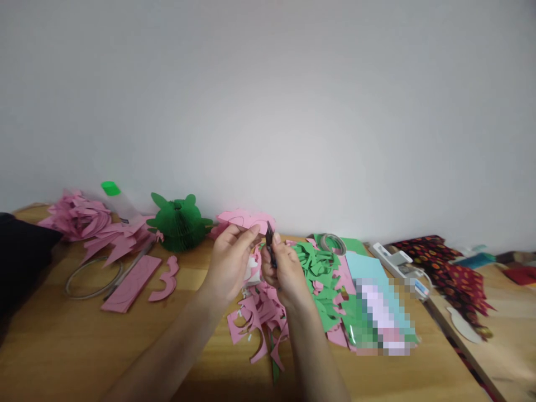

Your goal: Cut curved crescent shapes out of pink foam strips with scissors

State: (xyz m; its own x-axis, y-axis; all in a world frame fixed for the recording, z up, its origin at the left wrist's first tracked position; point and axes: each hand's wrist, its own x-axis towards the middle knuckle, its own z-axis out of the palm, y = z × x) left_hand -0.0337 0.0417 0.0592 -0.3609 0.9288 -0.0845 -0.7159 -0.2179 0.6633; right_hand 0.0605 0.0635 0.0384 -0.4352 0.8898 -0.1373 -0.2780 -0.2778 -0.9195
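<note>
My left hand (231, 258) pinches a piece of pink paper (247, 220) marked with drawn curves, held up above the table. Wrapped in my right hand (285, 267) is a pair of dark scissors (269, 237), whose blades point up at the paper's right edge. How far the blades are apart, I cannot tell. Pink paper scraps (262, 318) with curved cutouts lie on the table beneath my hands. Just right of my right hand is a heap of green paper scraps (320, 268).
Left on the wooden table (167, 346) are a green honeycomb paper ball (180, 223), a folded pink strip (132, 283), a curved pink cutout (166, 282), a cable loop (79, 287) and pink paper piles (81, 215). Rightward are a tape roll (333, 244), blue paper (368, 267) and a power strip (397, 265).
</note>
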